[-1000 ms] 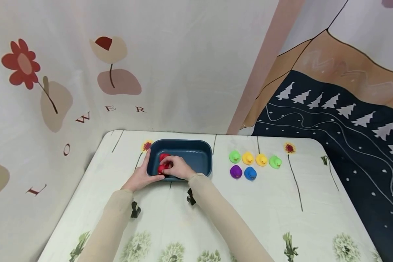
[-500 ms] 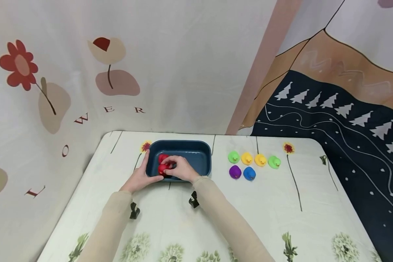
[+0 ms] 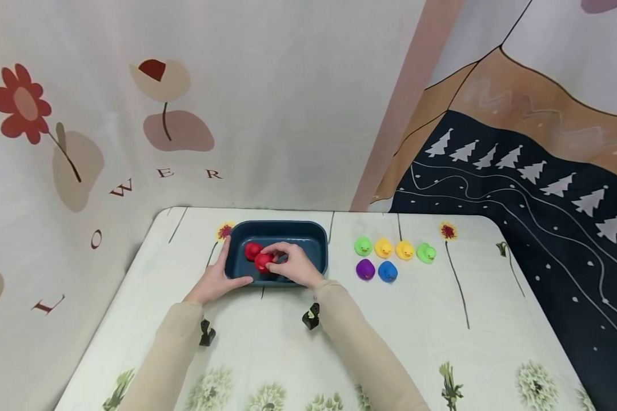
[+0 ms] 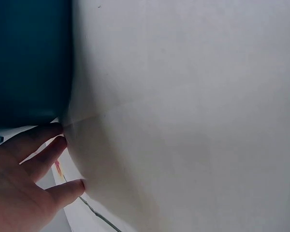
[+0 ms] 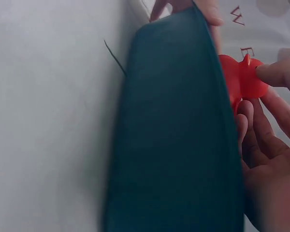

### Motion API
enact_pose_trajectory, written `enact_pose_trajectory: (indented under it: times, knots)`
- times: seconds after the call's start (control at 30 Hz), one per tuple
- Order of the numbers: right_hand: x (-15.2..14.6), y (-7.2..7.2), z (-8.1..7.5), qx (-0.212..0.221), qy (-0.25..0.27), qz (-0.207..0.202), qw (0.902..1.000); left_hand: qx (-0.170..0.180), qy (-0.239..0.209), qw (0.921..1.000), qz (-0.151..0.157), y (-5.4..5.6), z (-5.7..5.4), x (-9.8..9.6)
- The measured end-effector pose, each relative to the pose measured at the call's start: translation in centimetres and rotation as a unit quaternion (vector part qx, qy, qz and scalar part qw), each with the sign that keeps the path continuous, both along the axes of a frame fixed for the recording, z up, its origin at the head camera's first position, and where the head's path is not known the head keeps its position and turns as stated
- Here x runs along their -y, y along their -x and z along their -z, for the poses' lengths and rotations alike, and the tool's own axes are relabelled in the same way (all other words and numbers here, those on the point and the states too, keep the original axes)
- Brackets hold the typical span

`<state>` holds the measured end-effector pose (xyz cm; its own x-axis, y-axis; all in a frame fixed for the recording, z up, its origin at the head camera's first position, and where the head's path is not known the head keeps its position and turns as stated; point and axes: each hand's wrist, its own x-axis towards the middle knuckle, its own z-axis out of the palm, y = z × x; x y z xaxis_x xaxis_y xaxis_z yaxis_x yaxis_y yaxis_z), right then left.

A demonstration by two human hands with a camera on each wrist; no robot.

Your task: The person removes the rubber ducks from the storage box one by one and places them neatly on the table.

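Observation:
A dark blue rectangular tray (image 3: 303, 242) stands near the table's back edge, with two red rubber ducks in its left part. My right hand (image 3: 296, 266) reaches over the front rim and pinches the nearer red duck (image 3: 262, 263) between thumb and fingers. In the right wrist view, the thumb presses on that duck's head (image 5: 253, 79). Close behind it, the other red duck (image 3: 252, 250) sits in the tray. My left hand (image 3: 213, 283) braces the tray's front left corner, thumb along the front and extended fingers along the left side; its spread fingertips show beside the tray wall in the left wrist view.
Right of the tray, two rows of rubber ducks stand on the white flowered cloth (image 3: 411, 325): green (image 3: 363, 246), yellow (image 3: 383, 248), another yellow and another green behind, purple (image 3: 365, 269) and blue (image 3: 388, 272) in front. A printed curtain (image 3: 288, 114) hangs behind the table.
My right hand has shifted slightly right within the tray with the nearer red duck, uncovering more of both red ducks. The left hand stays at the corner; the head view has turned slightly.

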<state>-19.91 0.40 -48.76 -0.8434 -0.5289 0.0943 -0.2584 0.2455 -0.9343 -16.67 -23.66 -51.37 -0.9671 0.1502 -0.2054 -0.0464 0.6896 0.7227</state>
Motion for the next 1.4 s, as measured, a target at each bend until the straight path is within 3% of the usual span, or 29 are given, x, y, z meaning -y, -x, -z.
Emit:
enact_pose_trajectory:
  times: [0.4,0.7,1.4]
  knots:
    - [-3.7,-0.1,-0.8,-0.002,0.0,0.02,0.9998,0.009,0.003,0.9999,-0.005,0.1,0.3,-0.1]
    - [-5.6,-0.8,-1.3,0.005,0.03,0.039,0.9988,0.001,0.007,1.0,-0.003,0.1,0.3,0.1]
    - [-10.8,-1.7,-1.4,0.03,0.007,0.102,0.9943,-0.003,0.001,1.0,0.008,0.2,-0.1,0.1]
